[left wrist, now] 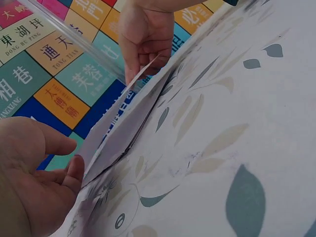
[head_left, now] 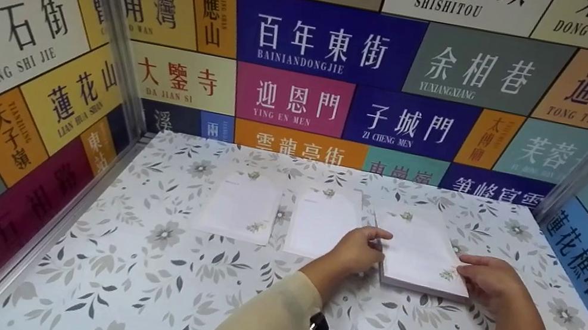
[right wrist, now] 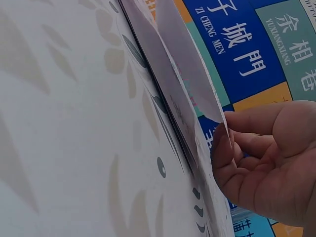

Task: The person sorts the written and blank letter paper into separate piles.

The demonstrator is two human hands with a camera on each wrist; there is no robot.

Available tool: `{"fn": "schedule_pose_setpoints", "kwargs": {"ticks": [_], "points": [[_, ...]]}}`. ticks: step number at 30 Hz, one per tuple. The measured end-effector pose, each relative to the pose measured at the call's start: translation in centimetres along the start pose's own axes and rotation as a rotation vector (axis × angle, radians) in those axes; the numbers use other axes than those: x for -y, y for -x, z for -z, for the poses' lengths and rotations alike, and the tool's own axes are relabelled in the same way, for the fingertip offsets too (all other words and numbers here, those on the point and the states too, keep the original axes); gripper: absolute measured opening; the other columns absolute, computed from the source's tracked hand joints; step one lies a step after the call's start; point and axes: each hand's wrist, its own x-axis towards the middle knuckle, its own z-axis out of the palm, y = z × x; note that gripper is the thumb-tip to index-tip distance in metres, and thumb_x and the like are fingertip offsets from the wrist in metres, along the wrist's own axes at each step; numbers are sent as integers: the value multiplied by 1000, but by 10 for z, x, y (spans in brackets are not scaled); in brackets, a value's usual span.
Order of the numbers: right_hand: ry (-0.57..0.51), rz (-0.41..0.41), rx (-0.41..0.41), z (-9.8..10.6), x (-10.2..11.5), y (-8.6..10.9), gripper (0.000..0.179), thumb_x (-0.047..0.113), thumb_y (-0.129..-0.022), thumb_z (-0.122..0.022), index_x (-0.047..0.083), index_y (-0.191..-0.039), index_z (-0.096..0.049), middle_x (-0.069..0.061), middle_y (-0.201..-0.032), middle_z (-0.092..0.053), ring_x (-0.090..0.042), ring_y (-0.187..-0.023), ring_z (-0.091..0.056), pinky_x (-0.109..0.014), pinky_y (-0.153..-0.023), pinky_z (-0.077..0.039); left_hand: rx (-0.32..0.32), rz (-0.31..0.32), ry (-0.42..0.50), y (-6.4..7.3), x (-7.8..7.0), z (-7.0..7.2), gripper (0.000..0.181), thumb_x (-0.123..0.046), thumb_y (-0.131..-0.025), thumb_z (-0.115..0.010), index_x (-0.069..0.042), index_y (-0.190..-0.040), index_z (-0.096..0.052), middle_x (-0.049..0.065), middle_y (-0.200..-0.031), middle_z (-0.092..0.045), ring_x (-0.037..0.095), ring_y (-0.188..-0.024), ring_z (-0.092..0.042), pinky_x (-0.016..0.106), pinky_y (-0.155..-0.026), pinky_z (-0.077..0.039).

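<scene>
A thick stack of white letter paper point(head_left: 419, 241), printed with a floral border, lies on the table at the right. My right hand point(head_left: 494, 282) is at its right edge. In the right wrist view, my right thumb and forefinger pinch the corner of a sheet of paper point(right wrist: 190, 64), raised off the stack below. My left hand point(head_left: 360, 251) is at the stack's left edge, a finger reaching over the top. The left wrist view shows my left thumb and forefinger point(left wrist: 52, 143) loosely bent with a gap between them, beside the sheet's edge.
Two similar white papers, one at the far left point(head_left: 241, 204) and one in the middle point(head_left: 322, 212), lie in a row left of the stack. The tabletop point(head_left: 146, 284) has a leaf pattern. Panels with place names point(head_left: 321, 43) wall in the back and sides.
</scene>
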Motion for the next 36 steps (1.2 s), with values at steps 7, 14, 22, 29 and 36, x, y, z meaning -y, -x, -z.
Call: {"fn": "schedule_pose_setpoints", "kwargs": {"ticks": [7, 14, 22, 29, 36], "points": [[43, -15, -26, 1, -4, 1, 53, 14, -105, -64, -5, -152, -48, 5, -86, -68, -12, -75, -64, -28, -68, -59, 1, 13, -57, -1, 3, -2, 44, -3, -93, -75, -22, -132, -75, 2, -116, -73, 9, -94, -63, 27, -82, -57], [86, -47, -72, -1, 1, 2, 54, 32, -108, -60, 2, -152, -51, -3, -104, -70, -16, -90, -65, -30, -78, -57, 21, -11, -58, 0, 5, 0, 44, -8, -95, -76, -22, -136, -72, 7, -123, -72, 12, -96, -64, 25, -67, -55], [84, 129, -54, -29, 24, 1, 71, 48, -108, -58, 8, -164, -42, -23, -155, -56, -22, -117, -66, -27, -94, -59, 2, -22, -30, -3, 8, 25, 43, -21, -100, -72, -20, -143, -68, 4, -153, -65, 23, -141, -62, 41, -118, -53], [43, 169, 22, -72, 45, -7, 69, 41, -108, -61, 9, -165, -40, -23, -160, -52, -30, -125, -64, -35, -101, -60, -45, -41, -35, -4, 17, 51, 42, -24, -102, -71, -20, -144, -66, 2, -148, -66, 22, -139, -62, 40, -118, -52], [52, 220, 62, -104, 69, -9, 66, 39, -108, -62, 9, -163, -43, -18, -164, -52, -36, -140, -60, -40, -110, -57, -94, -71, -11, -6, 24, 83, 44, -23, -101, -70, -15, -144, -66, 7, -148, -67, 24, -138, -62, 42, -120, -49]]}}
